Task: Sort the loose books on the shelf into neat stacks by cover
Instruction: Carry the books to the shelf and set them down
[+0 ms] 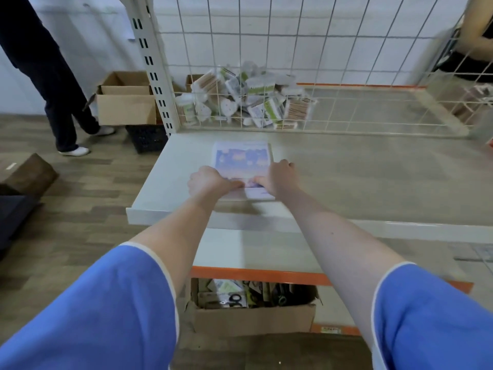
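From the head camera I see both my arms reaching forward in short blue sleeves (112, 311) over the white shelf (346, 177). A stack of books (241, 161) lies flat on the shelf near its left end, just in front of the wire mesh divider (266, 62). The top cover has a white border around a soft picture in lilac and blue, with pale cloud-like blotches and a few pinkish spots; the printing is too blurred for me to read. The stack's edges look roughly squared, with white page edges showing at the near side.

My left hand (206, 181) has its grip closed on the near left corner of the stack, fingers curled at the edge and thumb lying across the cover. My right hand (277, 178) grips the near right corner the same way, knuckles raised, thumb pointing inward on the cover. The two thumbs nearly meet.

Behind the mesh sits a heap of cotton-swab packs (245, 97). Below the shelf an open cardboard box (253, 316) holds small mixed items. On the floor to the left stand another cardboard box (125, 100) and a dark crate (146, 137), beside a person's legs (61, 97) in dark trousers.
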Demonstrator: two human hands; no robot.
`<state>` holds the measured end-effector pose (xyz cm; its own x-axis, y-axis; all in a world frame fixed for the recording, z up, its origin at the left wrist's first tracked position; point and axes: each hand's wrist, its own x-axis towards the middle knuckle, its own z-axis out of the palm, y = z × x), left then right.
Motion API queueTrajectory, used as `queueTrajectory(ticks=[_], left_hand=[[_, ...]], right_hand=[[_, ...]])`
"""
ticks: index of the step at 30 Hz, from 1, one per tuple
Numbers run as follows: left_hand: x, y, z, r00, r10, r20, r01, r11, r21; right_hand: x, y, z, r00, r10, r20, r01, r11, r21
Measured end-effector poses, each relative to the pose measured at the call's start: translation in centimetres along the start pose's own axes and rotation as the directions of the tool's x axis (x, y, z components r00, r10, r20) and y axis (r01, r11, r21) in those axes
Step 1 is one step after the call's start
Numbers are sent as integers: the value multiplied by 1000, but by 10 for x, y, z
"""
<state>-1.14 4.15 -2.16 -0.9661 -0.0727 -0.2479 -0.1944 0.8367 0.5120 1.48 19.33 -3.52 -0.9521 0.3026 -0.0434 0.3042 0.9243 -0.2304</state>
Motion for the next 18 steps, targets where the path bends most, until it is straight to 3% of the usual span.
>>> queueTrajectory(ticks=[6, 13, 16, 18], left_hand=[[2, 3, -4, 998, 12, 63, 3, 971, -237], [-3, 8, -7, 995, 83, -61, -101, 893, -439], [-10, 6, -16, 986, 132, -101, -166, 831, -532], [-17, 1, -22, 984, 155, -86, -173, 751, -637]], right_hand=[[1, 5, -7, 1000, 9, -14, -9, 998, 58], [5, 4, -9, 999, -3, 40, -3, 988, 152], [10, -2, -12, 999, 34, 40, -45, 939, 340], [10, -8, -18, 993, 70, 99, -111, 851, 513]])
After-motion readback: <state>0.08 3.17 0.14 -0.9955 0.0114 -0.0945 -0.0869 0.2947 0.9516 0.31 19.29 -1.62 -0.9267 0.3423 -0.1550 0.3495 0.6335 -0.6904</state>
